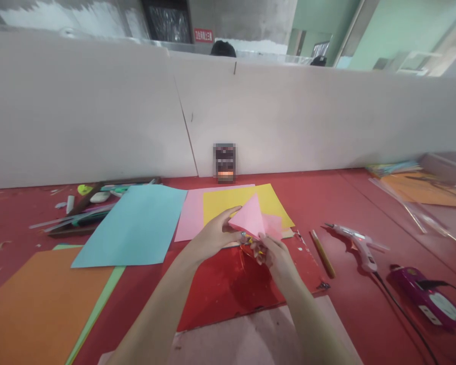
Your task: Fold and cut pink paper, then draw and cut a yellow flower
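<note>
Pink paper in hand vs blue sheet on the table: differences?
The pink paper is folded to a triangle; the blue sheet lies flat. The pink paper is held by the left hand and right hand; the blue sheet rests untouched. Both are plain coloured paper.

Item: pink paper sheet folded to a triangle [249, 219], apex up, looser flap trailing right. Held in the air, bottom edge pinched between left hand [213, 235] and right hand [274, 257].
</note>
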Demonstrator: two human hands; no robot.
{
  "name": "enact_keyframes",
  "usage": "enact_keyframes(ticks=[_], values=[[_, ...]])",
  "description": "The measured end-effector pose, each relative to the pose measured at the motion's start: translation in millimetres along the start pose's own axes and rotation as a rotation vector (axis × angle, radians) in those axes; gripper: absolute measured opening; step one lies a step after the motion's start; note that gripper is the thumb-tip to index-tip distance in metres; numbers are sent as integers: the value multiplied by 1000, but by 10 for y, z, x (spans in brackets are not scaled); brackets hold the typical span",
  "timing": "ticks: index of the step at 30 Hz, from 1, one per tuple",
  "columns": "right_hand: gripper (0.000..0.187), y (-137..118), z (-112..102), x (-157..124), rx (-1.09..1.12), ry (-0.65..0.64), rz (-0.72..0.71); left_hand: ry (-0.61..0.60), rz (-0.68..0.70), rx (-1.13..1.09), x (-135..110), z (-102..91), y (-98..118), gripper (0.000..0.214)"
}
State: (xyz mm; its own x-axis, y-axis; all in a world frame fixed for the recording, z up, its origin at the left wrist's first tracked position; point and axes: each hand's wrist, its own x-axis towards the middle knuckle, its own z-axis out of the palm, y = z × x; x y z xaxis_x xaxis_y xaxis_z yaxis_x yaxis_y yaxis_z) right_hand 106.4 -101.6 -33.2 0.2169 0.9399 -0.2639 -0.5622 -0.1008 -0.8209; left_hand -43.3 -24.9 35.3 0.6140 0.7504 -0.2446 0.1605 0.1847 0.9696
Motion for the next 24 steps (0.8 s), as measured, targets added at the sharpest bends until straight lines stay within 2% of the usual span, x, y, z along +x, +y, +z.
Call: enact_keyframes(ticks=[3, 7, 10, 13, 15, 19, 24], values=[[28, 2, -1, -5, 0, -2, 6, -1, -13, 9, 6, 5, -6, 66], [29, -17, 27, -38, -60, -56, 23, 105, -24, 87, 31, 32, -15, 61], [29, -12, 49, -49, -208, -17, -15, 228, 101, 292, 53, 76, -51, 59], [49, 23, 55, -36, -382, 72, -155, 383, 202, 548, 53, 165, -78, 57], [59, 56, 51, -26, -434, 42, -212, 442, 216, 703, 43, 246, -84, 54], [64, 120, 36, -21, -446, -32, -178, 426, 152, 898, 38, 399, -101, 50], [55, 106, -6, -23, -454, 88, -210, 263, 241, 977, 41, 486, -153, 51]])
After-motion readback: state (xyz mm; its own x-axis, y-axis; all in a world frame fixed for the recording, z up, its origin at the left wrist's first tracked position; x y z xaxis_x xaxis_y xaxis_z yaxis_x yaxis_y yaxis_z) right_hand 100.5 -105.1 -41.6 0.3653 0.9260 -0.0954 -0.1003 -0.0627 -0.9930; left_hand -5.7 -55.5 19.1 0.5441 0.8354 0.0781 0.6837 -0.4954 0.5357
